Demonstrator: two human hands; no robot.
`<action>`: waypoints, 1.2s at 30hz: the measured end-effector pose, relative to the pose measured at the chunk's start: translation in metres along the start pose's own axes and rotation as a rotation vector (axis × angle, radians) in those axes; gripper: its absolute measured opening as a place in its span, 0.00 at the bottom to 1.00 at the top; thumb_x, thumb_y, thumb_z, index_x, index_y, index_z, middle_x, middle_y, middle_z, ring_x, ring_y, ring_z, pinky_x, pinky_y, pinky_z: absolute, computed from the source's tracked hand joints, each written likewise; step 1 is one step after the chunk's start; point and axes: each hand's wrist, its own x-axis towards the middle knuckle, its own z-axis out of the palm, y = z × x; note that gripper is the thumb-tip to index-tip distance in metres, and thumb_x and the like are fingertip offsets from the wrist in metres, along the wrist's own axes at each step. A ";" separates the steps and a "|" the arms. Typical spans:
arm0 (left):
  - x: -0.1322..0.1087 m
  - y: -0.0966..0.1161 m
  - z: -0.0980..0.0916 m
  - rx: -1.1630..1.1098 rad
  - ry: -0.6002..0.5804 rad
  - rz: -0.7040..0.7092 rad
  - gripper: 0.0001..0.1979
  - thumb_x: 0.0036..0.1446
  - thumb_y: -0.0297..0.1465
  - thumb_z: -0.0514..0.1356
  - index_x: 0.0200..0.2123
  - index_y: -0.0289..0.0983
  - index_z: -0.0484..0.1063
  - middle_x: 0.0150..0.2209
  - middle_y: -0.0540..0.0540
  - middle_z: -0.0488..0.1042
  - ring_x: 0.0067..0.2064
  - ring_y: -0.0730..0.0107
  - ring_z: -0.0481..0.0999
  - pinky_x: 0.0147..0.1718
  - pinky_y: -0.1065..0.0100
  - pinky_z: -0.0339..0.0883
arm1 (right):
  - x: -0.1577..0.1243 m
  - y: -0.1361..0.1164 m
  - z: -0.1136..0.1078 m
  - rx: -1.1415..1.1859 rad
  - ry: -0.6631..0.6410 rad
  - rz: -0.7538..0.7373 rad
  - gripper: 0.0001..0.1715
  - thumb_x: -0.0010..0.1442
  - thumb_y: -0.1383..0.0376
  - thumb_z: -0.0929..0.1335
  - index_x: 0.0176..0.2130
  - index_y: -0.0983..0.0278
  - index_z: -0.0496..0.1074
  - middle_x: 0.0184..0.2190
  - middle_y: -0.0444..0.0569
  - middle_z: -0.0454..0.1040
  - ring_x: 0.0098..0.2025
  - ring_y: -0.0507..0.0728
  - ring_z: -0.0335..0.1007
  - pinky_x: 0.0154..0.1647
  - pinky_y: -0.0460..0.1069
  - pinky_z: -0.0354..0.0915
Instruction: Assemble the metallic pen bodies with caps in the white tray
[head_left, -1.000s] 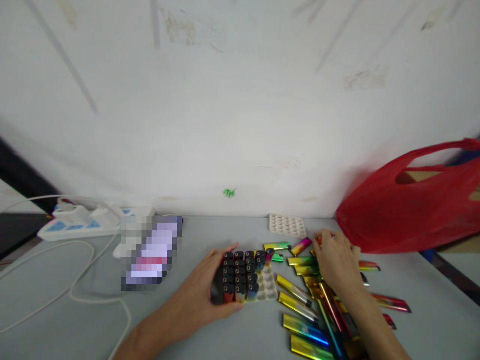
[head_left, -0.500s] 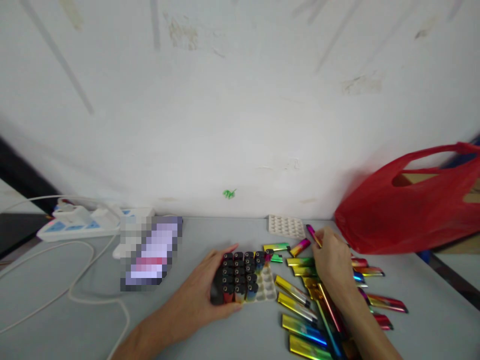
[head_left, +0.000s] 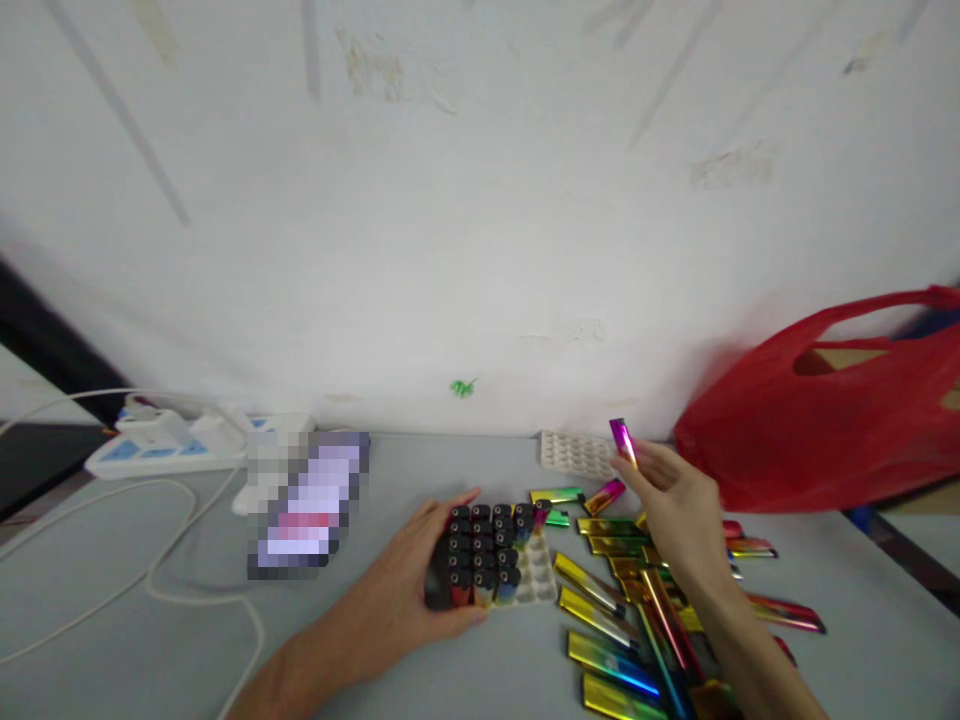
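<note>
A white tray [head_left: 536,577] on the grey table is mostly filled with black-capped lighters [head_left: 480,550]. My left hand [head_left: 409,585] wraps round the tray's left side and holds it. Raised above the table, my right hand [head_left: 679,520] pinches a magenta lighter [head_left: 622,439] between its fingertips. Below and around that hand lie several loose metallic lighters [head_left: 600,615] in gold, green, blue and red.
An empty white tray [head_left: 574,452] lies against the wall behind the lighters. A red plastic bag [head_left: 817,420] stands at the right. A power strip [head_left: 165,445] with white cables [head_left: 150,580] is at the left, beside a blurred-out object [head_left: 307,505].
My right hand has picked a magenta lighter out of the loose pile and lifted it off the table. My left hand has stayed on the tray.
</note>
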 end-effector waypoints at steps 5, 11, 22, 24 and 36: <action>0.000 -0.001 -0.001 0.008 -0.008 -0.004 0.50 0.57 0.33 0.77 0.77 0.49 0.57 0.74 0.41 0.65 0.74 0.42 0.66 0.76 0.44 0.57 | -0.014 -0.024 0.009 0.544 -0.243 0.181 0.18 0.59 0.55 0.77 0.43 0.61 0.74 0.38 0.51 0.85 0.36 0.60 0.83 0.43 0.53 0.77; 0.000 0.001 -0.001 0.005 -0.005 0.002 0.50 0.58 0.32 0.77 0.77 0.50 0.57 0.73 0.41 0.67 0.73 0.43 0.67 0.75 0.45 0.57 | -0.023 -0.037 0.013 0.865 -0.388 0.356 0.16 0.56 0.56 0.77 0.40 0.61 0.73 0.24 0.38 0.68 0.19 0.50 0.56 0.20 0.45 0.55; 0.000 -0.001 0.000 0.002 -0.016 0.000 0.50 0.57 0.32 0.77 0.77 0.49 0.57 0.73 0.40 0.66 0.74 0.42 0.66 0.76 0.42 0.56 | -0.030 -0.044 0.014 1.059 -0.606 0.469 0.21 0.60 0.52 0.78 0.30 0.61 0.70 0.23 0.36 0.52 0.23 0.51 0.38 0.21 0.46 0.43; 0.000 0.000 0.000 -0.005 -0.015 -0.006 0.50 0.57 0.32 0.77 0.77 0.49 0.57 0.73 0.39 0.66 0.74 0.40 0.66 0.76 0.41 0.56 | -0.032 -0.045 0.015 1.104 -0.674 0.472 0.31 0.62 0.45 0.76 0.24 0.60 0.63 0.22 0.36 0.48 0.24 0.51 0.35 0.22 0.47 0.42; 0.000 0.002 0.000 -0.007 0.004 -0.008 0.50 0.57 0.31 0.77 0.77 0.49 0.58 0.73 0.40 0.67 0.73 0.42 0.67 0.75 0.44 0.58 | -0.053 -0.033 0.040 0.888 -0.642 0.442 0.39 0.66 0.40 0.67 0.19 0.54 0.47 0.17 0.34 0.42 0.19 0.49 0.33 0.20 0.50 0.35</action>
